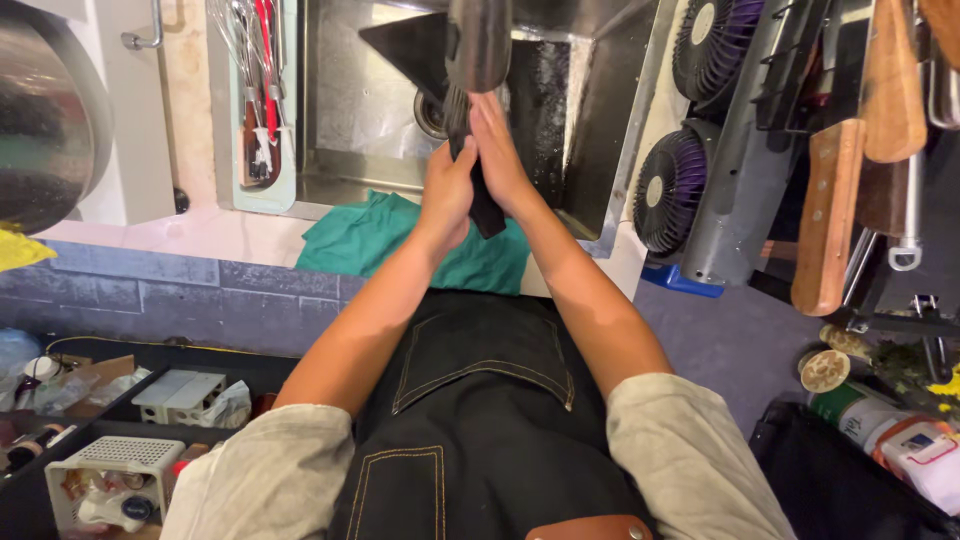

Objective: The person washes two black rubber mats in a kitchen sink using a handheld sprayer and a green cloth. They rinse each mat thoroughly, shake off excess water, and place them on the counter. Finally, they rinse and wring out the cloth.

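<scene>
Item: dark cloth point(484, 205), long axis hanging straight down over the steel sink point(360, 110), clamped between my left hand point(447, 190) and right hand point(497, 150), both grips closed, right hand higher.

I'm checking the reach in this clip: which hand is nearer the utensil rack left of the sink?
Left. The left hand grips the dark cloth on the side toward the utensil rack; the right hand is on the cloth's far side, farther from the rack.
</scene>
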